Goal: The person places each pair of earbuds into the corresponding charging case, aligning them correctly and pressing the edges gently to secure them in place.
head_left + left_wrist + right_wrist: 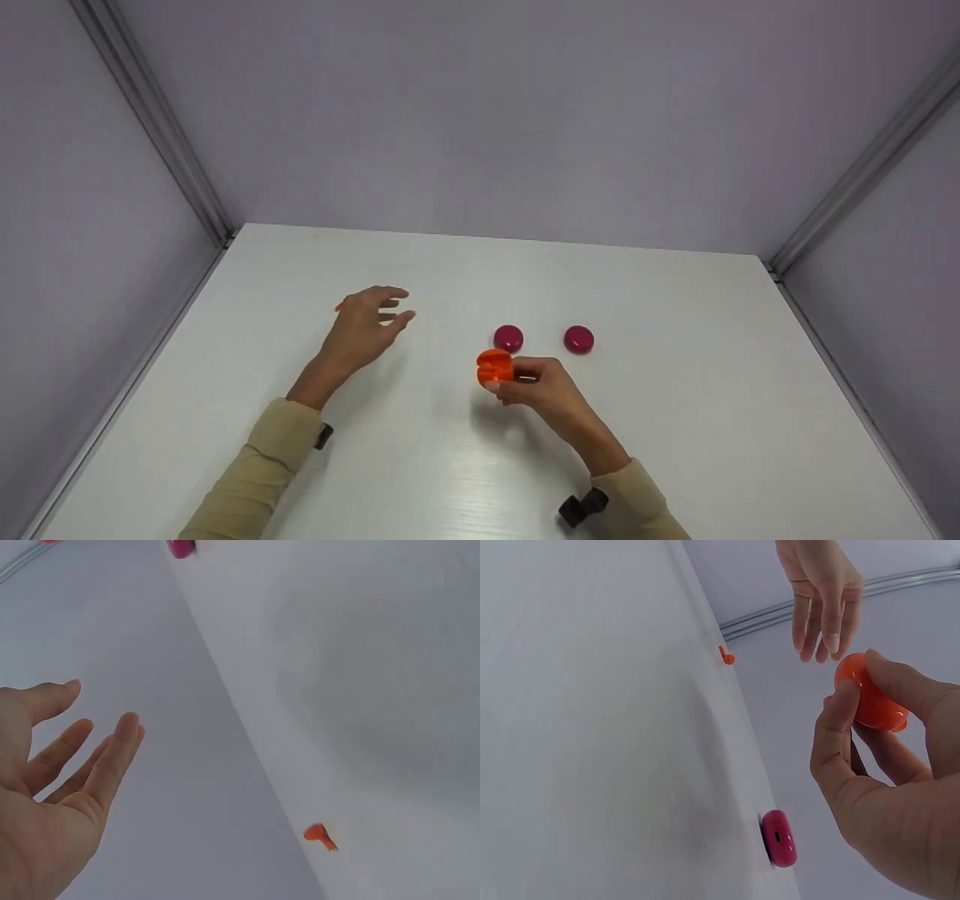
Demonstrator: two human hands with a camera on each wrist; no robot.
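**Holding an orange piece above the desk**

Spreading across most of the head view is a white desk (675,450), closed in by pale grey walls (480,112) at the back and on both sides, with metal strips running up the two corners.

The left hand (364,326) hovers over the left half of the desk with its fingers straight and loosely spread, holding nothing. The left wrist view shows the same open palm and fingers (112,757) with only bare surface beyond them. The sleeve on each arm is beige, and a dark strap sits at each wrist.

The right hand (544,386) is lifted near the middle of the desk, thumb and fingers curled round an orange piece (494,367). In the right wrist view the thumb (836,727) presses on one side of the rounded orange piece (866,694) and the fingers wrap round the other, so it is pinched clear of the desk surface.

Two dark red round discs lie flat on the desk just beyond the right hand: the nearer disc (508,338) sits close to the orange piece, and the farther disc (578,339) lies to its right, apart from it.

A small orange peg (340,306) lies on the desk just beside the left hand, on its far left side; it also shows in the left wrist view (319,835).
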